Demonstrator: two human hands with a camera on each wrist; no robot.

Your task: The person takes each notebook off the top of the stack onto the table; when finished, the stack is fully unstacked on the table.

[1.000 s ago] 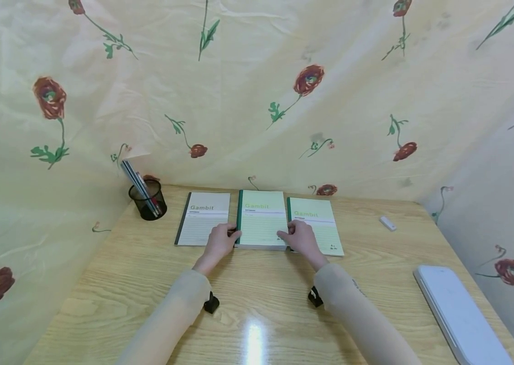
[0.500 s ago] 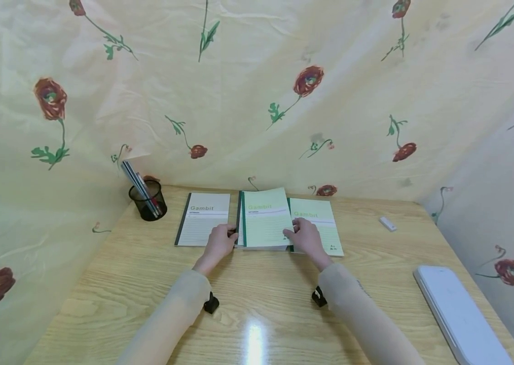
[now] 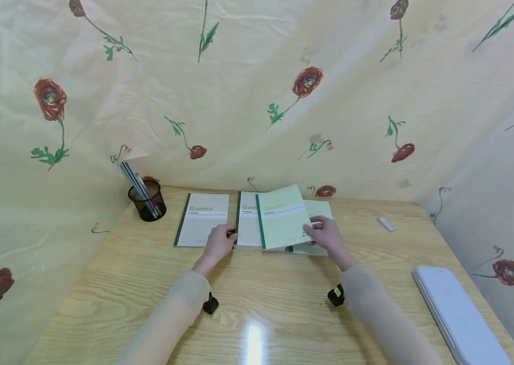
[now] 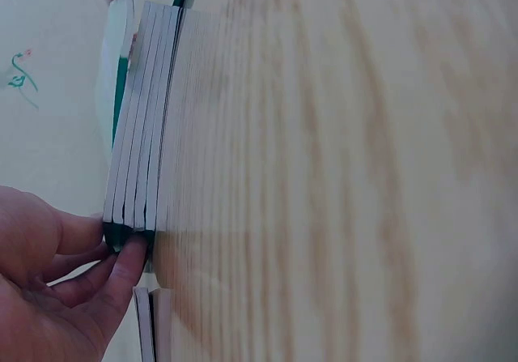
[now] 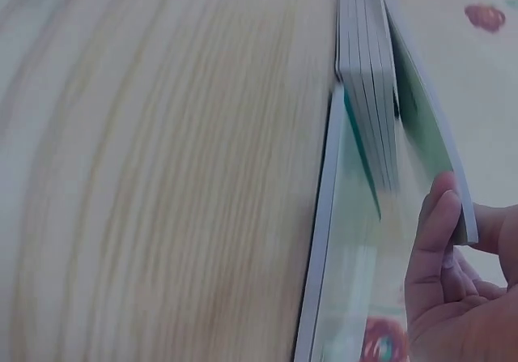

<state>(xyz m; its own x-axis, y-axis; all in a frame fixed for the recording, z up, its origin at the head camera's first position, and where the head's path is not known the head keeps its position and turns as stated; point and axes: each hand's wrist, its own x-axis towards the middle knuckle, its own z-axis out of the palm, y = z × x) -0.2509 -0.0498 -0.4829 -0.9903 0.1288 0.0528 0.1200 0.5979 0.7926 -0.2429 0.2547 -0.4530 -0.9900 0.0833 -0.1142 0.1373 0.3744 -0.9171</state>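
Observation:
My right hand (image 3: 327, 235) pinches a light green notebook (image 3: 282, 218) by its lower right corner, thumb on the cover. The notebook is tilted and lifted over the middle stack; in the right wrist view a gap shows beneath it. My left hand (image 3: 219, 242) grips the spine side of the middle stack of notebooks (image 4: 146, 127), with the thumb on top and a finger at the lower edge. A grey-covered notebook (image 3: 245, 230) with a dark spine tops that stack. Partly hidden under the raised one, another green notebook (image 3: 321, 208) lies on the right.
At the left lies a grey notebook (image 3: 204, 223). Behind it to the left stands a black mesh pen cup (image 3: 149, 207) with pens. A small white eraser-like block (image 3: 387, 224) and a long white case (image 3: 457, 314) lie on the right side of the wooden table (image 3: 266, 289).
The green notebook has come off the top of the middle stack and moved right and up with my right hand, uncovering a grey notebook. My left hand has stayed in place.

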